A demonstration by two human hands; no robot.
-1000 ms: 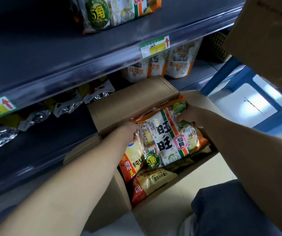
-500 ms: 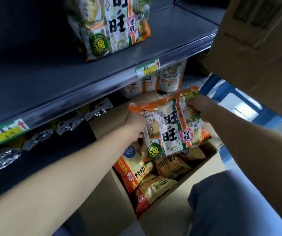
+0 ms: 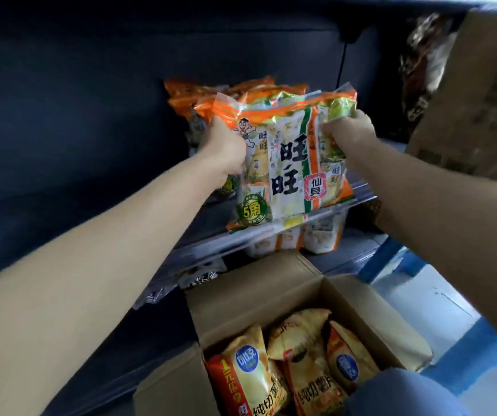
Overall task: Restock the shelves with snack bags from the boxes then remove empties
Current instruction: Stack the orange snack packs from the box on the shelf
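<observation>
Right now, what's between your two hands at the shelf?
In the head view, the white-and-orange snack bag spans the gap; the left hand and right hand each grip an upper corner.

In the centre of the frame, the white glossy plastic snack bag (image 3: 286,163) carries big black characters. It has an orange top band with thin pale stripes, a green and orange vertical stripe, a round green badge with yellow print and a small red-framed label. Just behind it, the orange-topped foil bags (image 3: 181,97) show the same orange. The flat metal shelf board (image 3: 61,175) at left is dark navy. At the bottom, the open brown cardboard box (image 3: 271,283) contains golden yellow crisp bags (image 3: 247,373) with red bands and round blue logos. At lower right is a blue-grey fabric trouser leg (image 3: 406,397), and at the right a bright blue metal frame (image 3: 388,259).
</observation>
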